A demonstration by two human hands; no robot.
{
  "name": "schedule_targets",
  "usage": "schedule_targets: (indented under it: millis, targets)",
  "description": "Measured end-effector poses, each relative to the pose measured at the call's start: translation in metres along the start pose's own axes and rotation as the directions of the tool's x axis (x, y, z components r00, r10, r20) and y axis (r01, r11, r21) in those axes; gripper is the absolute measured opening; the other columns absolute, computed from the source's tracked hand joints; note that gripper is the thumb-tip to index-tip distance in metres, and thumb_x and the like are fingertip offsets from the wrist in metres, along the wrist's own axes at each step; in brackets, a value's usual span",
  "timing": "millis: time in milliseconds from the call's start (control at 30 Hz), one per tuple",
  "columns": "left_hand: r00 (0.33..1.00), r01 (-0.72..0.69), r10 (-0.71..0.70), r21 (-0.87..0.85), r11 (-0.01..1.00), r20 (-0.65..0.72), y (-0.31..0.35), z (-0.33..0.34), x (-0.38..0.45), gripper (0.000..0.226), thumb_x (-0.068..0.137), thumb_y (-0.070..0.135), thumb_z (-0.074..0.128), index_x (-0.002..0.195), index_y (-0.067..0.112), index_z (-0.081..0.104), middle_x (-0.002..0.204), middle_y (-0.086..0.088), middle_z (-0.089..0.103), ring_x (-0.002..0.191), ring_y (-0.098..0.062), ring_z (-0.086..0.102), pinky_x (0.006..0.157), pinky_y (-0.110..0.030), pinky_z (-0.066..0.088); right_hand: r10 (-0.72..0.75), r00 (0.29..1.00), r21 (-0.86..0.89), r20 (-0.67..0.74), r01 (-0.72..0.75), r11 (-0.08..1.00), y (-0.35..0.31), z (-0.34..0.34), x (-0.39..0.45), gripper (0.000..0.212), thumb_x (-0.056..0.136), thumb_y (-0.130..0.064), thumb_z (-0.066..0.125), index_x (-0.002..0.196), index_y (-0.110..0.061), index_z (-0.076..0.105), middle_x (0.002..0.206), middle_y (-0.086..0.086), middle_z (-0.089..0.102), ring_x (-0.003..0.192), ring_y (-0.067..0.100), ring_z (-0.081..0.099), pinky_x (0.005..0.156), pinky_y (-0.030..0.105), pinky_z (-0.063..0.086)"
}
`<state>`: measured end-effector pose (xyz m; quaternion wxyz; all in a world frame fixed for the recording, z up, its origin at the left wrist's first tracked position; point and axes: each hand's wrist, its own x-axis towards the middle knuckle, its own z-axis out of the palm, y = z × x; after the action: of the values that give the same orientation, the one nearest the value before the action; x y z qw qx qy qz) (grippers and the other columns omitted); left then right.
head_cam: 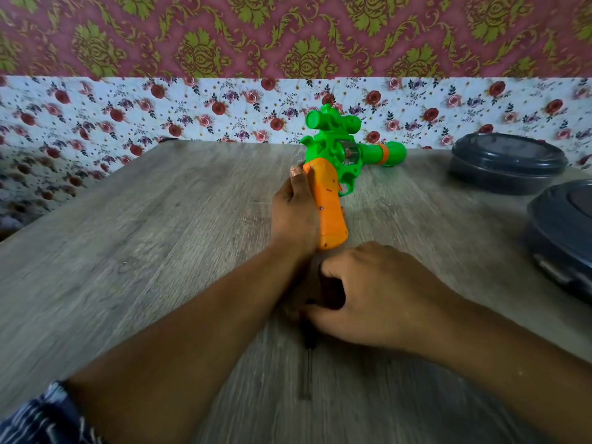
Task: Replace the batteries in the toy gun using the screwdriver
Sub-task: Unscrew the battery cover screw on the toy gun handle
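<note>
A: Left hand [296, 213]?
B: Centre frame, wrapped round the orange grip of the toy gun [339, 165], thumb up along the grip's left edge.
A: Right hand [368, 293]?
B: Lower centre, fingers curled over a dark screwdriver [309, 339] lying on the table [144, 235]; handle under the palm, shaft running toward the bottom of the frame. Blurred, so grip detail unclear.
A: Any writing, labels?
B: None readable.
A: Gun looks?
B: Green body, scope on top, orange band near the muzzle, barrel pointing right, small screw showing on the orange grip. Sits upper centre.
A: Anything else?
B: Two dark round lidded containers [509, 163] at the right edge, floral wall behind.
</note>
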<state>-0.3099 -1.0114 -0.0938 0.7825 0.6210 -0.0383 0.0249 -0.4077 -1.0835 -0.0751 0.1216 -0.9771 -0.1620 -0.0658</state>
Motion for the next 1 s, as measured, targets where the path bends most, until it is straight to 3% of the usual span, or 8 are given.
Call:
schedule_targets:
  millis: [233,333,400,500,567,767,867,1000]
  targets:
    - [1.0,0.01,-0.011,-0.015,1.0,-0.014,0.0,0.001,0.001,0.034,0.101,0.04,0.028,0.078,0.028,0.051,0.073,-0.007,0.064,0.065,-0.025,0.065,0.066,-0.041,0.057,0.036,0.986,0.04,0.162,-0.043,0.998,0.016,-0.013,0.003,0.027,0.071,-0.039,0.062,0.062,-0.016,0.053,0.064,0.001,0.059,0.062,0.016,0.058,0.06,0.039,0.051]
    - [0.999,0.024,-0.025,-0.027,0.999,-0.028,-0.001,0.002,0.001,0.029,0.1,0.042,0.03,0.1,0.028,0.055,0.078,-0.007,0.066,0.066,-0.025,0.066,0.068,-0.041,0.058,0.027,0.99,0.062,0.135,-0.036,0.997,0.026,-0.015,0.006,0.023,0.074,-0.034,0.062,0.063,-0.016,0.055,0.061,0.001,0.059,0.059,0.013,0.057,0.059,0.035,0.048]
    - [0.999,0.035,-0.035,0.0,0.999,-0.042,-0.002,0.002,0.003,0.037,0.099,0.044,0.03,0.122,0.026,0.053,0.091,-0.01,0.068,0.071,-0.024,0.069,0.072,-0.041,0.059,0.085,0.996,0.216,0.028,-0.089,0.972,0.036,-0.016,0.011,0.019,0.079,-0.026,0.06,0.065,-0.016,0.052,0.06,0.002,0.06,0.054,0.014,0.06,0.056,0.031,0.047]
    - [0.998,0.032,-0.031,0.021,0.999,-0.052,-0.001,0.002,0.003,0.032,0.099,0.045,0.029,0.116,0.03,0.051,0.09,-0.005,0.068,0.061,-0.01,0.07,0.061,-0.026,0.059,0.243,0.969,0.602,-0.043,-0.169,0.78,0.046,-0.017,0.016,0.011,0.09,-0.012,0.05,0.079,-0.012,0.051,0.066,0.009,0.062,0.052,0.021,0.062,0.052,0.034,0.05]
    - [0.998,0.048,-0.047,0.024,0.999,-0.042,-0.001,0.002,0.001,0.044,0.099,0.046,0.029,0.129,0.023,0.051,0.085,-0.003,0.067,0.054,-0.006,0.068,0.056,-0.024,0.058,0.303,0.952,0.692,-0.048,-0.187,0.697,0.052,-0.013,0.019,0.014,0.094,-0.01,0.044,0.086,-0.017,0.053,0.067,0.004,0.059,0.051,0.014,0.057,0.053,0.034,0.049]
    - [0.997,0.067,-0.067,-0.002,0.998,-0.05,0.003,0.004,-0.003,0.047,0.099,0.044,0.03,0.136,0.02,0.047,0.079,0.002,0.065,0.051,-0.003,0.066,0.052,-0.019,0.056,0.286,0.907,0.624,-0.308,-0.035,0.781,0.059,-0.002,0.024,0.014,0.085,-0.013,0.062,0.095,-0.022,0.062,0.083,-0.014,0.061,0.072,-0.005,0.056,0.066,0.015,0.039]
    - [0.998,0.031,-0.028,0.049,0.998,-0.058,0.0,0.01,-0.007,0.042,0.101,0.038,0.03,0.129,0.018,0.053,0.105,-0.004,0.066,0.09,-0.016,0.065,0.084,-0.03,0.053,0.269,0.869,0.595,-0.416,0.036,0.803,0.053,0.003,0.023,0.009,0.076,-0.016,0.07,0.084,-0.018,0.066,0.082,-0.006,0.067,0.074,0.0,0.059,0.068,0.012,0.044]
    - [0.998,0.049,-0.048,0.039,0.998,-0.027,-0.005,0.018,-0.012,0.038,0.102,0.031,0.028,0.127,0.016,0.053,0.107,-0.003,0.063,0.09,-0.014,0.062,0.084,-0.029,0.052,0.197,0.837,0.411,-0.511,0.036,0.911,0.052,0.011,0.026,0.018,0.072,-0.014,0.059,0.086,-0.013,0.07,0.081,-0.004,0.063,0.069,0.003,0.055,0.065,0.007,0.041]
